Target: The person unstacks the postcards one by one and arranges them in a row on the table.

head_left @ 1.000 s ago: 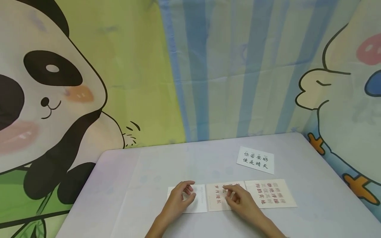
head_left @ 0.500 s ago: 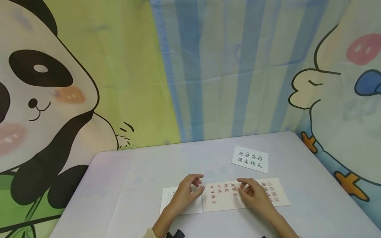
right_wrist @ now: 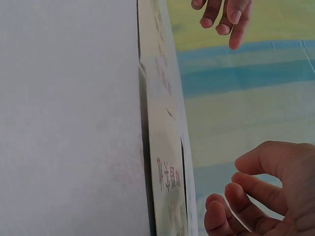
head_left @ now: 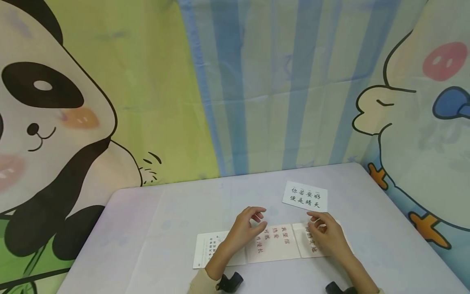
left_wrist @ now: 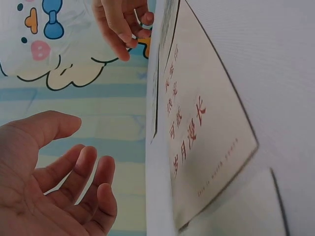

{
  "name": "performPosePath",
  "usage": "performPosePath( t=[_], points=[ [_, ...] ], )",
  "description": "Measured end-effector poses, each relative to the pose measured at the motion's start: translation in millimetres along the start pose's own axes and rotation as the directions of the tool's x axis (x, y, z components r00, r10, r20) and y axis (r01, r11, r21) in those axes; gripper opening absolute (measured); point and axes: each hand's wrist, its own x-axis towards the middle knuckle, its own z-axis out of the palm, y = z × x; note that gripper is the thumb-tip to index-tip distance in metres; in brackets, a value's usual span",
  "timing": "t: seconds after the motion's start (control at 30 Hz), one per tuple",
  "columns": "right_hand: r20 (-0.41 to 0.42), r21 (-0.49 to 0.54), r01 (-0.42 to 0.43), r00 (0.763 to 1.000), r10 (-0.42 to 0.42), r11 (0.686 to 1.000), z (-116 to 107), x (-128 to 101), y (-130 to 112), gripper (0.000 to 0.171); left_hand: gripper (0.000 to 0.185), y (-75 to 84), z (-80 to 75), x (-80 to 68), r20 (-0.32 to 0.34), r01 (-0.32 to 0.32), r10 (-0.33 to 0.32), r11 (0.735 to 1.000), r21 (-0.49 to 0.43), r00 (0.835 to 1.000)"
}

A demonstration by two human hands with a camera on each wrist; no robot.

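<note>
Three cards lie in a row on the table: a white card (head_left: 202, 249) at left, a cream card with red characters (head_left: 277, 245) in the middle, and another cream card (head_left: 305, 250) at right. My left hand (head_left: 244, 228) hovers above where the white and middle cards meet, holding nothing; its fingers are loosely bent in the left wrist view, apart from the middle card (left_wrist: 206, 132). Above the right card, partly covering it, is my right hand (head_left: 328, 234), also holding nothing, with thumb and fingers loosely curved in the right wrist view.
A white card with black handwritten characters (head_left: 305, 196) lies farther back, beyond the row. The pale table (head_left: 147, 237) ends at a curtain (head_left: 257, 102) printed with cartoon animals. Black wrist straps (head_left: 232, 282) show at the sleeves.
Both hands have moved right and a little farther forward above the cards. The white card's print has come into view, and the right hand now covers part of the right card. The head view has shifted slightly.
</note>
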Motion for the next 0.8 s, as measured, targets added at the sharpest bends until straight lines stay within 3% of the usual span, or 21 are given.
performPosePath(
  t=[0.3, 0.5, 0.8],
  points=[
    [-0.021, -0.042, -0.166, 0.986, 0.165, 0.985, -18.4, 15.5, 17.3, 0.035, 0.035, 0.8, 27.2, 30.5, 0.013, 0.036, -0.036, 0.999, 0.010, 0.999],
    [0.018, -0.039, -0.234, 0.972, 0.234, 0.972, -24.0, 24.3, 23.3, 0.043, 0.041, 1.8, 45.1, 44.9, 0.030, 0.061, -0.062, 0.998, 0.031, 0.998],
    [0.042, -0.089, -0.337, 0.939, 0.341, 0.937, -27.3, 32.1, 35.7, 0.055, 0.059, -1.1, 70.2, 70.2, -0.042, 0.203, -0.200, 0.977, 0.067, 0.979]
  ],
)
